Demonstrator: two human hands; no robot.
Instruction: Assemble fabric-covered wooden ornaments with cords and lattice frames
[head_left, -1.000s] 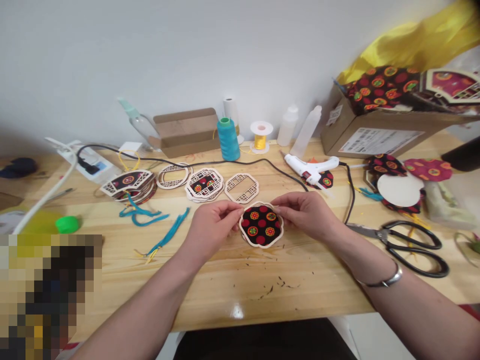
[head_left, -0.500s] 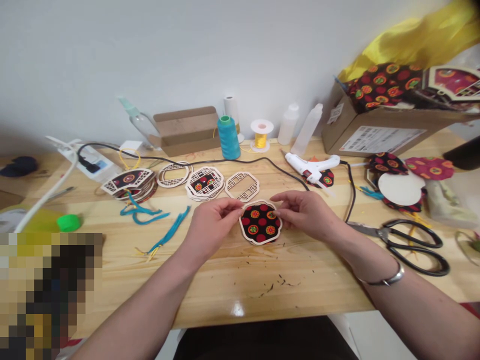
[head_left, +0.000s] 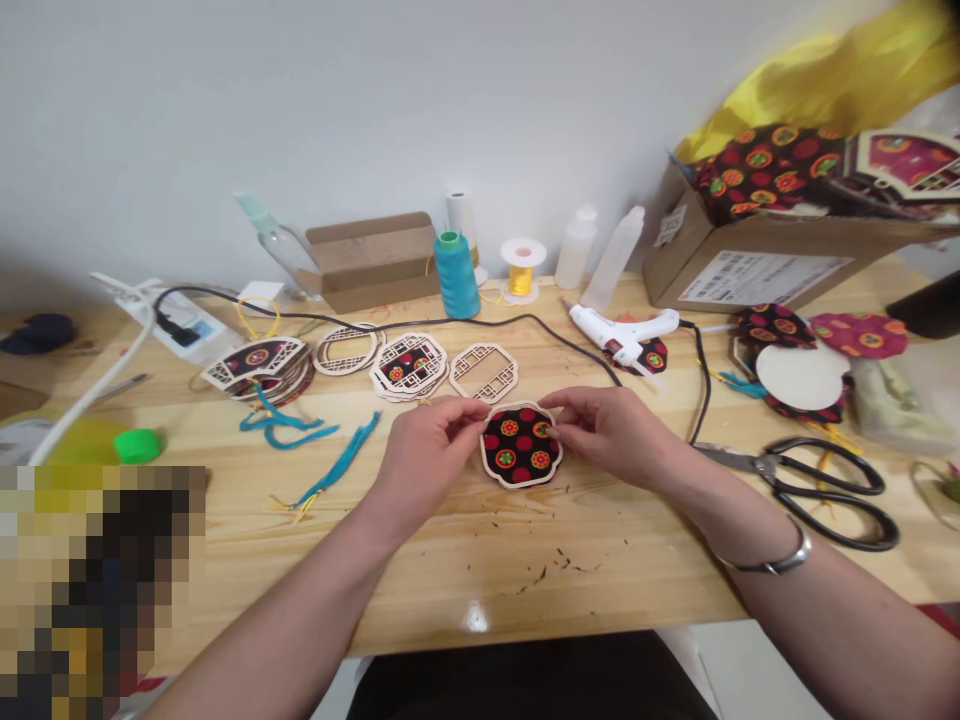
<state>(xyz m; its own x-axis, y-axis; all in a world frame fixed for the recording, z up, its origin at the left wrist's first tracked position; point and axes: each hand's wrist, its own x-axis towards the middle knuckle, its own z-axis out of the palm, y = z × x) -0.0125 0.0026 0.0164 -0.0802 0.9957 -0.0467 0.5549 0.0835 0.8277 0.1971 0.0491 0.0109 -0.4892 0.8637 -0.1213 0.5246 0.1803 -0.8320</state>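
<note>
A scalloped fabric piece [head_left: 523, 445], dark floral cloth in a pale rim, is being held roughly midway between the front and back edges of the tabletop [head_left: 405, 600]. Its upper left rim is pinched between thumb and fingers of the left hand [head_left: 431, 450], and the upper right rim's nipped the same way by the right hand [head_left: 611, 430]. Whether it's lifted off the wood can't be told. Some dark scraps [head_left: 541, 576] are scattered toward the front edge. Just behind the piece, a lattice frame [head_left: 496, 383] is laid flat, with a lattice stack [head_left: 410, 366] beside it. A teal tassel [head_left: 337, 463] is left lying near the left forearm. Toward the right edge, black-handled scissors [head_left: 765, 468] are partly hidden by the right forearm. A white glue gun [head_left: 619, 328] is parked further back, and a cardboard box [head_left: 750, 268] is set at the back right corner.
</note>
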